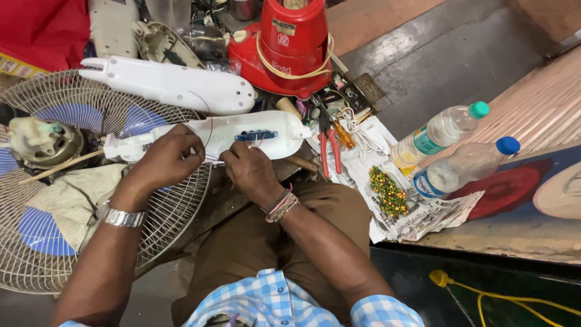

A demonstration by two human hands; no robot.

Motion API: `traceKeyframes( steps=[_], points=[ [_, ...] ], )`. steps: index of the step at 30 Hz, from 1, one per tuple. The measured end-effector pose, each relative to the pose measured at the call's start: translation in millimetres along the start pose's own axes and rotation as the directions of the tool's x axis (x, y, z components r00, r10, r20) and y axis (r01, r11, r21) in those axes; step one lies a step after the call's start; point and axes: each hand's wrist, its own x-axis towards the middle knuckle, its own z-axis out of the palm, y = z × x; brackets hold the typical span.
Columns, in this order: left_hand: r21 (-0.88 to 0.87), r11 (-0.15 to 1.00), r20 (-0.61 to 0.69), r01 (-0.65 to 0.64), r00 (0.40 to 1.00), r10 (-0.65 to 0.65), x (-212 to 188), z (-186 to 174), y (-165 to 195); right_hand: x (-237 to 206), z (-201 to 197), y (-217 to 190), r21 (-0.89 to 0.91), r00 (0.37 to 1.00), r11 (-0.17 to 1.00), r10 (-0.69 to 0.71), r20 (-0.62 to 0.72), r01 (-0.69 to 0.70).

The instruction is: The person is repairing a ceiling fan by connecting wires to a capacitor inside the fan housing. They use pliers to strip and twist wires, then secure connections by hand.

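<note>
I have the white plastic fan housing (242, 134) lying across my lap, just right of the wire fan guard (54, 242), with its long axis running left to right and the broader, rounded end pointing right toward the red-handled pliers (330, 148). Its open inside faces up at me, showing a small blue switch block (256, 135) near the middle. My left hand (163, 160) rests over the narrow end of the housing nearest the fan guard, fingers curled down and pinched on what looks like a thin wire (206, 124), though I cannot be sure from this angle. My right hand (249, 169) sits at the near edge just below the switch block, fingers bent in close, and I cannot tell whether they grip anything or only press. I judge the shell light, stiff and rather brittle at its thin edges, smooth enough to slide, so it is best held by the thick outer rim and kept away from the switch block and the fine wires, which would tear easily. A second white shell (175, 85) lies beyond it, above the fan guard.
</note>
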Motion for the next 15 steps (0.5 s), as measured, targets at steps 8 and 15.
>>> traceKeyframes(
  steps=[8, 15],
  points=[
    [-0.242, 0.955, 0.291, -0.170, 0.926, 0.239, -9.8, -49.4, -13.1, 5.0, 11.8, -3.0, 0.097, 0.993, 0.989, 0.108, 0.043, -0.112],
    [-0.680, 0.731, -0.168, -0.047, 0.981, -0.093, 24.4, -3.7, 10.8, 18.7, 7.4, 20.7, 0.318, 0.983, 0.931, 0.183, 0.015, -0.178]
  ],
)
